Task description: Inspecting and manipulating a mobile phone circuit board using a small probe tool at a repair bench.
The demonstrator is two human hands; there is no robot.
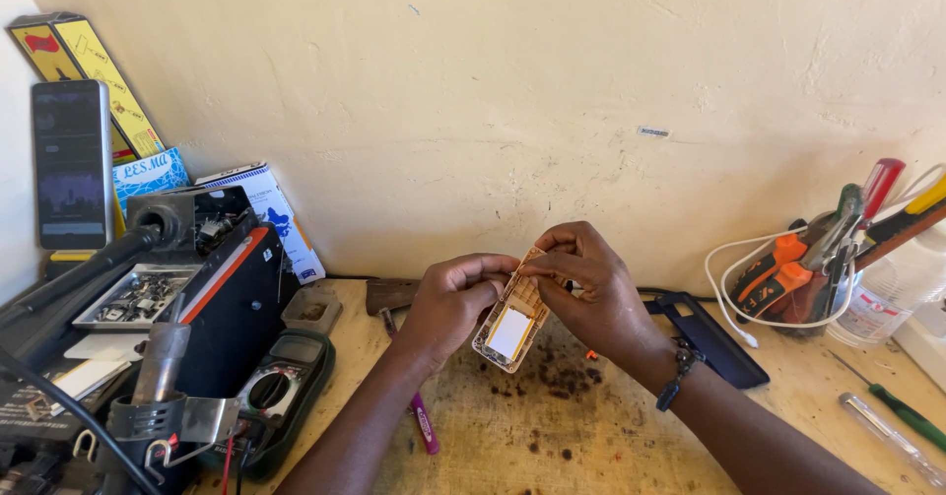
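Both my hands hold a small opened phone body (pixel 510 326) above the wooden bench (pixel 552 436). It is a tan frame with a white rectangular screen and an orange keypad part at its top. My left hand (pixel 450 303) grips its left side. My right hand (pixel 586 283) pinches the top end with thumb and fingers; a dark bracelet sits on that wrist. A dark flat phone cover (pixel 711 339) lies just right of my right hand.
A hot-air station with nozzle (pixel 163 357), a multimeter (pixel 281 387) and a parts tray (pixel 138 298) crowd the left. A phone (pixel 71 165) leans on the wall. A pink-handled tool (pixel 424 424) lies under my left arm. Screwdrivers and pliers (pixel 838 249) stand at right.
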